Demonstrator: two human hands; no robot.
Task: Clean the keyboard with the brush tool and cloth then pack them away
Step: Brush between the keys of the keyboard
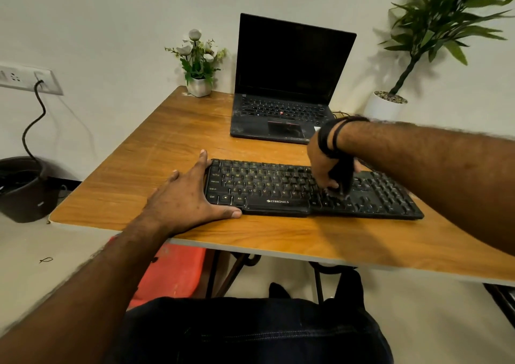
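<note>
Right now, from my remote seat, the biggest surface I see is the tabletop [172, 141], a wood-grain laminate slab with a pale edge band and rounded corners, scuffed near the back. On it, toward the wall, stands an open black laptop [281, 85] with a dark matte screen and a dusty palm rest. Closer to me lies the keyboard [278, 193], a long flat black plastic board with yellowish key legends and a printed ZEBRONICS logo on its front lip; it sits slightly angled across the tabletop.

To the right, a tall leafy plant [446, 15] rises from a smooth white cylindrical pot topped with pebbles. At the back left corner stands a small flower pot [199, 85], white and faceted, holding pale blooms.

My left hand [189, 196] lies flat and relaxed, fingers straight, against the keyboard's left end, thumb along the front edge and fingertips reaching its back corner. My right hand [326, 166], with dark bands round the wrist, is curled round the brush tool [344, 177], a slim black shape pointing down, its pale tip touching the keys just right of the middle of the board. Blur hides the finer shape of the brush. I see no cloth from this view.
</note>
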